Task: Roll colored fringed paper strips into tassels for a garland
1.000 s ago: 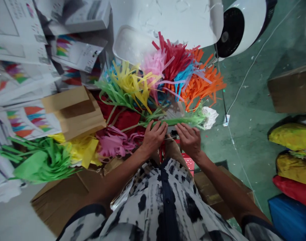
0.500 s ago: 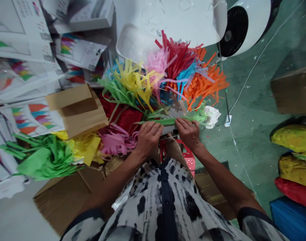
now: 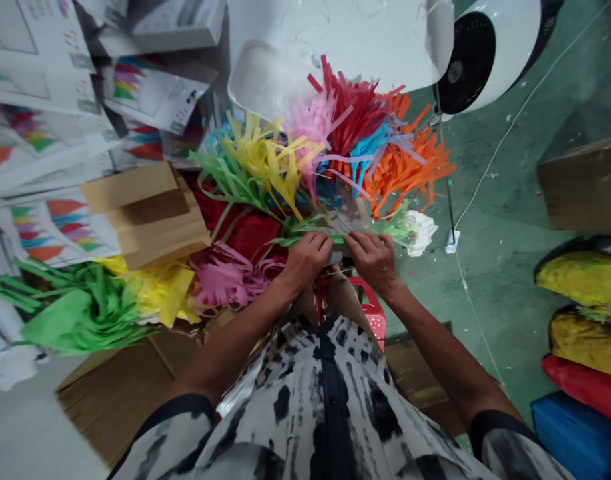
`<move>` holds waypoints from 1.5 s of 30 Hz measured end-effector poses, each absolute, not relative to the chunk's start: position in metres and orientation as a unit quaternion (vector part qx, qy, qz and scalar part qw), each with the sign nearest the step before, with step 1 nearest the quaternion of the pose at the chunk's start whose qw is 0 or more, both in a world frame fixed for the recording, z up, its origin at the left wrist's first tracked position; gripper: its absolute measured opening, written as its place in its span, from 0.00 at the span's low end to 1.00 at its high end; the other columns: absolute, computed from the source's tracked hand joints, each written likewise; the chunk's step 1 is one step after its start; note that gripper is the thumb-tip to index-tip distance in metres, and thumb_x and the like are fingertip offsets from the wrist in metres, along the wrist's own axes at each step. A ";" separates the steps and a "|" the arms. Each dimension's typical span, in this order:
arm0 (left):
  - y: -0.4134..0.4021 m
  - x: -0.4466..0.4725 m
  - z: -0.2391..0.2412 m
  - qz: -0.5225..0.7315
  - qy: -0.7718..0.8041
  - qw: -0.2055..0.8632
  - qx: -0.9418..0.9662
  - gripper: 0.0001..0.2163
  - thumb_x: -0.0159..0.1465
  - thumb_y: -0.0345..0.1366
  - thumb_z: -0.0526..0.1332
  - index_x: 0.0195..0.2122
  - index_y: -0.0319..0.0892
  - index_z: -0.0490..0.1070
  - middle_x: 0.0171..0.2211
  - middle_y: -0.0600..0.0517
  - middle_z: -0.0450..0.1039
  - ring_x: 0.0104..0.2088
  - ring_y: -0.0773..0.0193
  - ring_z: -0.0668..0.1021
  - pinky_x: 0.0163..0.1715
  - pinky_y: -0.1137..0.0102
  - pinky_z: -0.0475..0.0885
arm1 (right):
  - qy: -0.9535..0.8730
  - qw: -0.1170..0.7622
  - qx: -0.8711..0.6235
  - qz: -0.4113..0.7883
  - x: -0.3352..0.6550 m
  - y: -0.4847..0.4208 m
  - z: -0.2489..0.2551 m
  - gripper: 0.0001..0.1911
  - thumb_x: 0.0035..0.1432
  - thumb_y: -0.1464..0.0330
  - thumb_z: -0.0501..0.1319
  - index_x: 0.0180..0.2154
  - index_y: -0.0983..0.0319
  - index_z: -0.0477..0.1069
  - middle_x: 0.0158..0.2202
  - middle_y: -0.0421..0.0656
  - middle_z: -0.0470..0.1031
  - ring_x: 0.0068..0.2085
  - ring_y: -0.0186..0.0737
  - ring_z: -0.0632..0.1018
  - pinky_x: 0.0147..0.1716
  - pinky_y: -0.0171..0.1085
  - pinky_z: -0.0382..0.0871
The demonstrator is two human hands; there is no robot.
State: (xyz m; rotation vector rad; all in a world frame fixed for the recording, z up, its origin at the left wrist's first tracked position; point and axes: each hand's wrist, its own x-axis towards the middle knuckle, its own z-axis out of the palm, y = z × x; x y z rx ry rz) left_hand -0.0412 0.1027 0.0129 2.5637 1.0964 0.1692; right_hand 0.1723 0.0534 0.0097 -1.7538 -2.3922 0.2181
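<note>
A light green fringed tissue-paper strip [image 3: 338,239] runs sideways in front of my body, rolled or bunched where I grip it. My left hand [image 3: 309,259] is closed on it, fingers curled over the top. Close beside it, my right hand [image 3: 374,261] pinches the same strip, its thumb hidden below. The fringe's loose ends [image 3: 399,223] spread out past my right hand, next to a crumpled white piece [image 3: 419,233]. Just beyond my hands lie paper tassels in yellow [image 3: 260,153], pink [image 3: 310,123], red [image 3: 353,110] and orange [image 3: 400,170].
To the left are a green fringe bundle [image 3: 85,310], yellow paper [image 3: 165,293], pink fringe [image 3: 228,277] and an open cardboard box [image 3: 145,213]. Printed packets [image 3: 155,100] pile up behind. A red stool [image 3: 373,307] is below me; a thin rod [image 3: 448,180] stands at the right.
My left hand has slid right along the green strip, closer to my right hand. Less of the strip shows between them. The view has shifted slightly.
</note>
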 end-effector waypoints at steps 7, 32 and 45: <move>0.103 -0.042 0.007 0.096 0.421 0.179 0.884 0.08 0.74 0.35 0.59 0.45 0.41 0.77 0.45 0.43 0.80 0.46 0.52 0.77 0.46 0.61 0.73 | -0.780 0.079 -0.614 0.090 0.171 0.062 0.006 0.10 0.73 0.70 0.57 0.46 0.58 0.78 0.45 0.46 0.83 0.48 0.46 0.75 0.51 0.46 0.54; 0.106 -0.025 0.027 0.045 0.443 0.191 0.875 0.09 0.75 0.34 0.56 0.50 0.43 0.75 0.50 0.44 0.81 0.53 0.49 0.76 0.55 0.52 0.68 | -0.766 0.095 -0.635 0.036 0.150 0.063 0.014 0.12 0.73 0.71 0.56 0.47 0.58 0.78 0.49 0.47 0.84 0.53 0.48 0.75 0.55 0.49 0.51; 0.087 -0.075 0.028 0.138 0.517 0.123 0.836 0.15 0.72 0.31 0.59 0.55 0.51 0.79 0.55 0.48 0.81 0.65 0.47 0.73 0.72 0.33 0.49 | -0.761 0.098 -0.635 0.092 0.180 0.044 0.015 0.17 0.68 0.74 0.59 0.53 0.57 0.79 0.52 0.47 0.84 0.55 0.47 0.77 0.52 0.49 0.53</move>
